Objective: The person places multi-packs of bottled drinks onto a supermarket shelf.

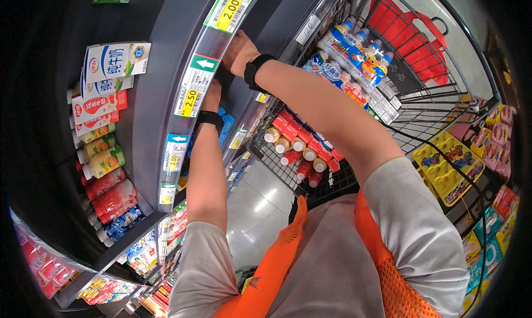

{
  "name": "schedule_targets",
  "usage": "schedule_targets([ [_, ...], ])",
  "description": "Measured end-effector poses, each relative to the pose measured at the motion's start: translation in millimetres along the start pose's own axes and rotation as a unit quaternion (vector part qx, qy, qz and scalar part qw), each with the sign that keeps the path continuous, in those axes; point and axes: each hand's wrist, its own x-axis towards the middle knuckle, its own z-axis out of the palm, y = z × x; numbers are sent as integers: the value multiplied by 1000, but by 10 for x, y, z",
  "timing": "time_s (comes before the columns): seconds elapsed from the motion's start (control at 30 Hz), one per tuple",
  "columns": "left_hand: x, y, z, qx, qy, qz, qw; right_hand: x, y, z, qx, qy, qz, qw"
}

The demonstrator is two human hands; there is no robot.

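Note:
Both arms reach behind the upper shelf's price-label strip (189, 83) onto the shelf level below. My right hand (241, 54) is bent at the wrist, its fingertips hidden behind the strip. Lower down, my left hand (213, 97) shows only its back and wrist; the strip covers its fingers. Whether either one holds something cannot be seen. Blue packages (226, 129) lie on the lower shelf beside my left wrist. Milk cartons (116, 59), red-and-white cartons (95, 108), orange-labelled bottles (104, 160) and red bottles (114, 199) stand on the upper shelf at left.
A wire shopping cart (432, 95) stands at right, holding multipacks of drink bottles (353, 56), several capped bottles (305, 168) and a red bag (407, 35). Packaged snacks (494, 135) and a yellow tray pack (449, 168) lie at the far right. A black cable (453, 149) crosses there.

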Motion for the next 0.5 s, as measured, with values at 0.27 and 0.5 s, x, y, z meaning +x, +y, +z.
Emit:
schedule_targets([
  [0.27, 4, -629, 293, -3, 80, 70, 994, 213, -170, 196, -75, -64, -14, 995],
  [0.5, -1, -427, 103, -1, 22, 69, 997, 505, -32, 423, 65, -48, 13, 997],
])
